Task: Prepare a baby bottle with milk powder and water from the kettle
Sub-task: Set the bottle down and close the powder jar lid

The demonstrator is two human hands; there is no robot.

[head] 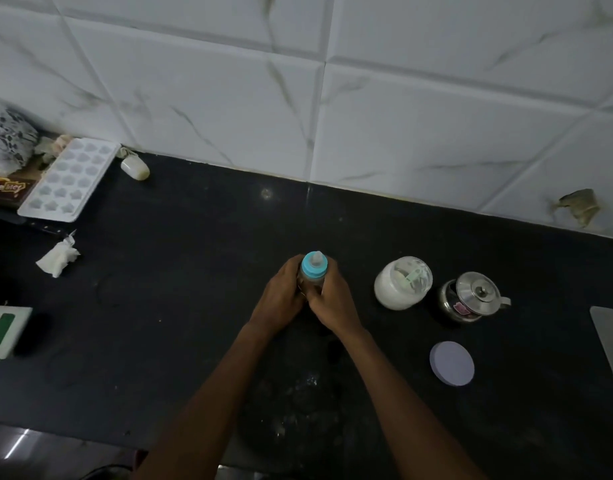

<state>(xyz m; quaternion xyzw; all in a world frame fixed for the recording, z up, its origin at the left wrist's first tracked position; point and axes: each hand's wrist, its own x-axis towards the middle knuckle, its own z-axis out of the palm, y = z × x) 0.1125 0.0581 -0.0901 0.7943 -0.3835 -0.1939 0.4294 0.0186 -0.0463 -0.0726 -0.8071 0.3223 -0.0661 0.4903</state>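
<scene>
A: Item: baby bottle (313,271), blue teat collar fitted. Location?

B: Recorded upright at the middle of the black countertop (194,289), left of the open milk powder jar (402,289) and the steel kettle (471,299).

A: Grip?

B: The body is clasped from both sides by the left hand (280,297) and right hand (332,301), fingers curled round it.

A: Handling?

B: Judged light, rigid, perhaps slick if wetted; contents cannot be made out. It is best held at the body, below the collar; the soft teat is to be spared.
</scene>
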